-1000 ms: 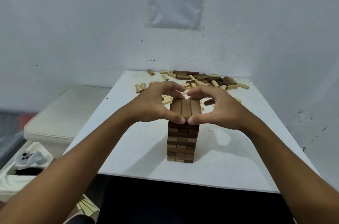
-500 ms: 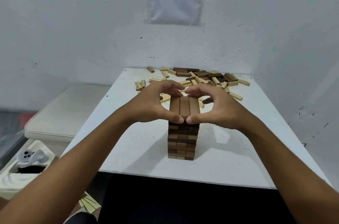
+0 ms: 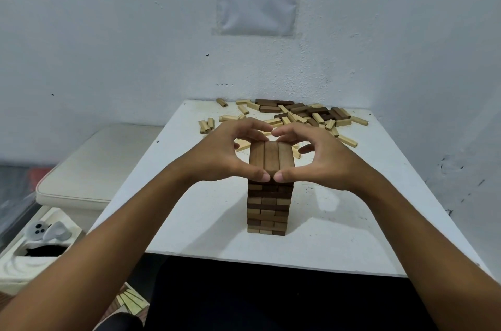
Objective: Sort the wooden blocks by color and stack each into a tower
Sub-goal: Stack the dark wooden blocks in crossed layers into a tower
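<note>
A tower (image 3: 269,203) stood near the front of the table (image 3: 189,211), and the left hand (image 3: 227,153) and right hand (image 3: 320,158) pinched its top layer of three dark blocks (image 3: 271,157) square. Behind the tower a heap of loose blocks (image 3: 301,113) lay unsorted, so the job looked far from finished.

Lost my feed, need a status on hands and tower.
Both hands, left hand and right hand, squaring tower top layer. Loose blocks behind. Nothing obstructing.

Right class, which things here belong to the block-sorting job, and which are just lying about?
Part of the job:
tower
loose blocks
left hand
right hand
white table

Lying about:
wall notice
cushioned seat
controller
</note>
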The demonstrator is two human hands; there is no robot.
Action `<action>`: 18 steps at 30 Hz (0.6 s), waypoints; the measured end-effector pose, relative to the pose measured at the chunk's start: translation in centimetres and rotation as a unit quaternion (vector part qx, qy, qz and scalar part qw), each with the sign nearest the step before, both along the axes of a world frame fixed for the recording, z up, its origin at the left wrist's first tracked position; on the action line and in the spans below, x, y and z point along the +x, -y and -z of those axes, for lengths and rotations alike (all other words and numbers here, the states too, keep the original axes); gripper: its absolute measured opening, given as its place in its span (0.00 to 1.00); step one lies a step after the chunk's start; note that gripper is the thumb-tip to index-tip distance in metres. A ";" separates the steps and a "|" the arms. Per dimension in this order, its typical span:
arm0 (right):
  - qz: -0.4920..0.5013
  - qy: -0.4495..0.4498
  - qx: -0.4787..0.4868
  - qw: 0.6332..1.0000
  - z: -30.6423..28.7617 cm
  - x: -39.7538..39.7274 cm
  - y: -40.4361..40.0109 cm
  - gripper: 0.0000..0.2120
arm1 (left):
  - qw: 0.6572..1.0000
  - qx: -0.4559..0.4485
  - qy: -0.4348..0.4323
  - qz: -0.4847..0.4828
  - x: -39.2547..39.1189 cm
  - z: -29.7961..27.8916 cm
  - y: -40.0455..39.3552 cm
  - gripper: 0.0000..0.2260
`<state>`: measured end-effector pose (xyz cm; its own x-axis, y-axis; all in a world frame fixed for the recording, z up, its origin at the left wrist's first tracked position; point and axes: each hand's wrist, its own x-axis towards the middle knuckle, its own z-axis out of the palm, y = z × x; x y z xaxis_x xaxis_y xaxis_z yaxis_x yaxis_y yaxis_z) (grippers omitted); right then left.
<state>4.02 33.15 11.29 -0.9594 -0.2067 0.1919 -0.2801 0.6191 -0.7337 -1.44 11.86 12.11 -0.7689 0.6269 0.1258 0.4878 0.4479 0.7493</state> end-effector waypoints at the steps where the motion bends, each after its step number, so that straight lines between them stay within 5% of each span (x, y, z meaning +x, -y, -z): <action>1: 0.000 -0.001 0.001 1.000 0.0 0.0 0.0 0.34 | 1.000 0.000 0.001 0.001 0.0 0.0 0.0 0.36; 18: 0.000 -0.006 -0.025 1.000 -0.6 0.0 -0.5 0.32 | 0.998 0.055 0.011 0.007 -0.4 -0.1 0.5 0.39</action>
<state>4.06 33.63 11.92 -0.9568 -0.1969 0.2137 -0.2895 0.5819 -0.7600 -1.83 11.32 12.26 -0.7631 0.6217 0.1765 0.4758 0.3558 0.8044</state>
